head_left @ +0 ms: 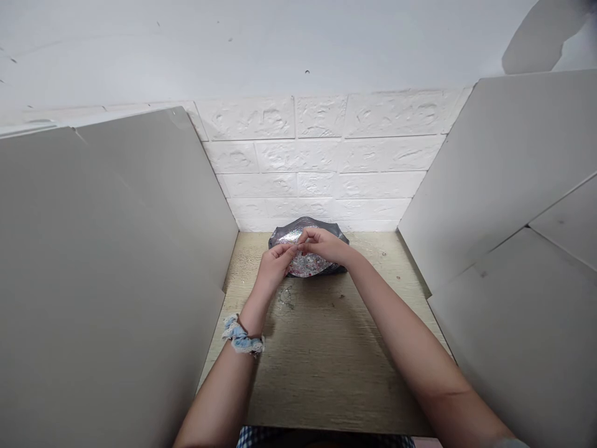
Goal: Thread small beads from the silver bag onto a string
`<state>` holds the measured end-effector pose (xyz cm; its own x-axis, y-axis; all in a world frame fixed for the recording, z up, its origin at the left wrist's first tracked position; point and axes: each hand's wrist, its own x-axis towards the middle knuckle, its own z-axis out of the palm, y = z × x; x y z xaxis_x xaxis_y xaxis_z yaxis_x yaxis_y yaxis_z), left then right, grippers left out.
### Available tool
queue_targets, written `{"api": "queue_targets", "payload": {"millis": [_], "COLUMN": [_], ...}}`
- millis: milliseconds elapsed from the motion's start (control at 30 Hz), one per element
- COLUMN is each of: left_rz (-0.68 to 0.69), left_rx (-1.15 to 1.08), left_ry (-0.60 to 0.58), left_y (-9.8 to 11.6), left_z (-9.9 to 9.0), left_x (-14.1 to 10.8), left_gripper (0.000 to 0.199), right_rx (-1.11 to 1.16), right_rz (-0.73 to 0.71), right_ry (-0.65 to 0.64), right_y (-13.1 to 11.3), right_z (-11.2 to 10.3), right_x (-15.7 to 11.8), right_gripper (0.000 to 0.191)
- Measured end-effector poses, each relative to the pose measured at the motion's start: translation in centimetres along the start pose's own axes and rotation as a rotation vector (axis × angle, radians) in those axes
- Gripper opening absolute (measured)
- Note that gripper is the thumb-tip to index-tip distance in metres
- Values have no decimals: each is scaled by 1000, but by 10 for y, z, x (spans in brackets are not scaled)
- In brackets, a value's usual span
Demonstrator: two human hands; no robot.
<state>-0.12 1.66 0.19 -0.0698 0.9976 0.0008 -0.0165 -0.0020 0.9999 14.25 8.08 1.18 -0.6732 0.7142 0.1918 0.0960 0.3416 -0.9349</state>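
A shiny silver bag (310,264) lies open at the far end of the wooden surface, with many small clear and reddish bits showing in its mouth. Just over it, my left hand (277,264) and my right hand (324,244) meet, thumbs and fingers pinched close together. Whatever sits between the fingertips is too small to make out. Around my left wrist is a light blue and white scrunchie (242,336).
The wooden surface (321,367) runs back to a white brick-patterned wall (319,155). Grey panels stand on the left (116,261) and the right (466,168). A small clear patch (285,296) marks the wood before the bag.
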Motion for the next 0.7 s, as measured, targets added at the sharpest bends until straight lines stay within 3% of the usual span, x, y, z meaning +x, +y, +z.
{"api": "queue_targets", "payload": {"millis": [133,367,533,700], "left_rz": [-18,-30,-96,-101], "left_rx": [-149,-263,-191,-120], "left_ry": [-75,-246,-401,-442], "left_y": [1,6,5,2], "left_z": [0,-1,-1,-1], "left_x": [-1,-6,-9,-8], "left_gripper": [30,47,37,34], "right_rx": [-112,-433,-154,148], "right_rz": [-28,-143,-145,-243], "right_ry": [25,210,227,321], "right_y": [-17,-54,-76,-97], "right_z": [3,5,1,-8], "right_x": [-4,-18,-30,-44], "right_gripper": [18,6,8,18]}}
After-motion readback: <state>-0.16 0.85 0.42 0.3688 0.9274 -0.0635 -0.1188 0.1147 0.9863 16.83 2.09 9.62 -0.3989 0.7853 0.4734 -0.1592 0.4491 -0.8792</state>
